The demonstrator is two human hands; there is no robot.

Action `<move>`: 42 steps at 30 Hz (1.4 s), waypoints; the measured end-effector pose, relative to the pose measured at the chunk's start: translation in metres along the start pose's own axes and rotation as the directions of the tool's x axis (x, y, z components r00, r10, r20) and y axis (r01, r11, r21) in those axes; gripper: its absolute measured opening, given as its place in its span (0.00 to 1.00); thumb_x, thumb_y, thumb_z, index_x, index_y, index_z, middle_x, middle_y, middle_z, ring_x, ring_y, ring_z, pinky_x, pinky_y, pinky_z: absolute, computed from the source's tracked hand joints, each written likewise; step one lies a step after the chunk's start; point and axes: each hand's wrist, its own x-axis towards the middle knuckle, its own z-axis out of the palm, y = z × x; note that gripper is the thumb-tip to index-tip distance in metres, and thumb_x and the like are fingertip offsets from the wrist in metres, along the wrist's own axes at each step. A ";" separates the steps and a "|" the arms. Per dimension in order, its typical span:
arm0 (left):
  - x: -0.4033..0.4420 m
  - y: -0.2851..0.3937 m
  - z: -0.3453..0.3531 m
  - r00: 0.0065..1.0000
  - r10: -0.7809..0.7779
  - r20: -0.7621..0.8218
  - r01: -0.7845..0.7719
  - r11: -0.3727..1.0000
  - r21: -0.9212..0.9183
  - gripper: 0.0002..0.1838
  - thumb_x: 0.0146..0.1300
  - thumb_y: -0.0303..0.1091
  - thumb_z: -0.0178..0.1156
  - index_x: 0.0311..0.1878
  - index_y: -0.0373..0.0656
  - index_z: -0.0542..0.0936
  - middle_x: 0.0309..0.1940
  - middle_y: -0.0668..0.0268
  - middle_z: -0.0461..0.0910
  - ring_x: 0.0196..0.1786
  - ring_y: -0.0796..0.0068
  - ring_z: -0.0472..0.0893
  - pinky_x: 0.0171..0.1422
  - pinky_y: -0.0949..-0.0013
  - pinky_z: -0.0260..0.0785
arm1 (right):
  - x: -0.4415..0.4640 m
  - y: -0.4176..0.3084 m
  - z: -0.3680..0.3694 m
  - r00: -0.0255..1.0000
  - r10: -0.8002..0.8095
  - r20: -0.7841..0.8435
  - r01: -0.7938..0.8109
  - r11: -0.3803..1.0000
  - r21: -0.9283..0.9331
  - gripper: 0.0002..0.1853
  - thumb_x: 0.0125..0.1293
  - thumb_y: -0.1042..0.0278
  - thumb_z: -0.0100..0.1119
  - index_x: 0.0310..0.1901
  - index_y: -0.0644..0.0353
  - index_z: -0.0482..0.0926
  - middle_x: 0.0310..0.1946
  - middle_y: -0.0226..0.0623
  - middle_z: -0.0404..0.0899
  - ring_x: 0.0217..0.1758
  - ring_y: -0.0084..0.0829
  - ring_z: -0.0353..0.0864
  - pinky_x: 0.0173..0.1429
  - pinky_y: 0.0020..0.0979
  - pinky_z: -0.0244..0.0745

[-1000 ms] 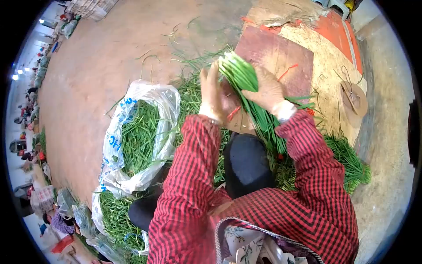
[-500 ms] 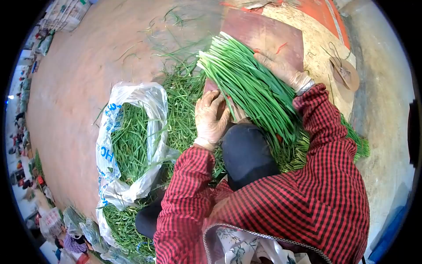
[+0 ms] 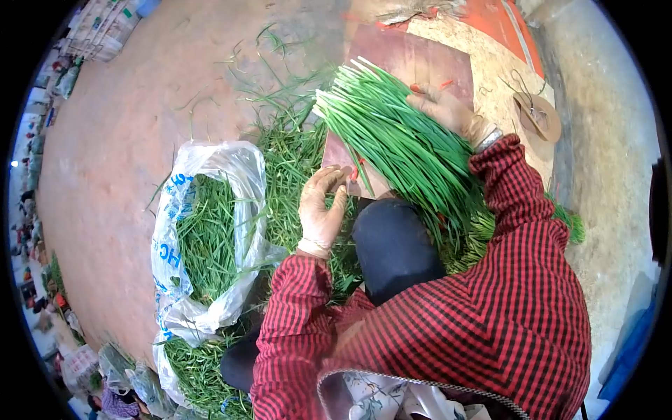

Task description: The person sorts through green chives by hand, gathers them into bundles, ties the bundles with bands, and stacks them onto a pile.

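Observation:
A broad bundle of long green stalks with pale ends [image 3: 402, 136] lies slantwise across the dark red board [image 3: 437, 61]. My gloved right hand [image 3: 448, 112] rests at the bundle's upper right side, fingers stretched toward a small red strip [image 3: 416, 89]. At the board's lower left edge is my gloved left hand [image 3: 322, 210], its thumb and fingers apart with nothing between them. Another red strip [image 3: 355, 172] shows near its fingertips, under the bundle's lower edge.
A white plastic bag [image 3: 163, 259] full of green leaves stands at the left. Loose greens [image 3: 290, 164] cover the floor beside it. A round brown disc [image 3: 537, 117] lies at the right. More bundled stalks [image 3: 570, 220] lie at the lower right.
The stalks, earlier held upright and end-on between my hands, now lie spread on the board. Since the middle frame my left hand has drawn slightly down and left, away from them.

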 end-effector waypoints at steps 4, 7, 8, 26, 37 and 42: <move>0.024 0.008 -0.005 0.987 0.103 -0.126 -0.085 0.986 0.141 0.11 0.62 0.24 0.64 0.47 0.43 0.82 0.50 0.60 0.80 0.57 0.65 0.77 0.62 0.64 0.69 | -0.017 -0.021 0.023 0.993 -0.106 -0.041 0.095 0.972 -0.214 0.49 0.66 0.44 0.62 0.73 0.74 0.49 0.72 0.56 0.57 0.77 0.42 0.55 0.77 0.34 0.51; 0.057 0.022 -0.008 0.977 0.159 -0.142 -0.131 0.974 0.187 0.10 0.62 0.26 0.63 0.46 0.44 0.83 0.51 0.60 0.80 0.60 0.60 0.75 0.67 0.60 0.65 | -0.010 0.013 0.048 0.903 -0.362 -0.231 0.157 0.779 -0.607 0.52 0.56 0.39 0.66 0.70 0.71 0.55 0.64 0.64 0.64 0.65 0.58 0.67 0.70 0.43 0.63; 0.069 0.022 -0.007 0.971 0.196 -0.139 -0.164 0.964 0.210 0.10 0.62 0.26 0.63 0.47 0.44 0.83 0.51 0.60 0.79 0.61 0.60 0.74 0.68 0.59 0.64 | -0.010 0.020 0.058 0.887 -0.381 -0.260 0.127 0.744 -0.656 0.51 0.57 0.40 0.64 0.71 0.70 0.55 0.66 0.64 0.62 0.65 0.59 0.66 0.71 0.46 0.61; 0.188 0.024 0.034 0.939 0.261 0.223 -0.326 0.882 0.341 0.09 0.58 0.30 0.65 0.42 0.45 0.82 0.44 0.61 0.82 0.50 0.57 0.79 0.57 0.60 0.71 | -0.013 0.016 0.077 0.810 -0.490 -0.322 0.193 0.741 -0.643 0.46 0.56 0.54 0.68 0.71 0.64 0.58 0.65 0.53 0.63 0.66 0.53 0.64 0.70 0.48 0.58; 0.206 0.009 -0.012 0.958 -0.260 -0.123 0.068 0.619 -0.782 0.05 0.69 0.28 0.58 0.42 0.37 0.77 0.32 0.64 0.81 0.42 0.68 0.83 0.58 0.64 0.74 | -0.008 0.025 0.077 0.804 -0.489 -0.337 0.167 0.731 -0.662 0.44 0.57 0.51 0.67 0.70 0.65 0.60 0.66 0.54 0.65 0.66 0.53 0.66 0.71 0.47 0.59; 0.151 -0.022 -0.113 0.990 -0.104 -0.094 -0.008 0.626 -0.780 0.06 0.68 0.30 0.59 0.40 0.37 0.79 0.34 0.62 0.83 0.42 0.69 0.82 0.57 0.62 0.73 | -0.008 0.022 0.077 0.794 -0.512 -0.328 0.187 0.719 -0.669 0.43 0.58 0.51 0.67 0.70 0.66 0.61 0.65 0.55 0.67 0.66 0.52 0.68 0.72 0.45 0.59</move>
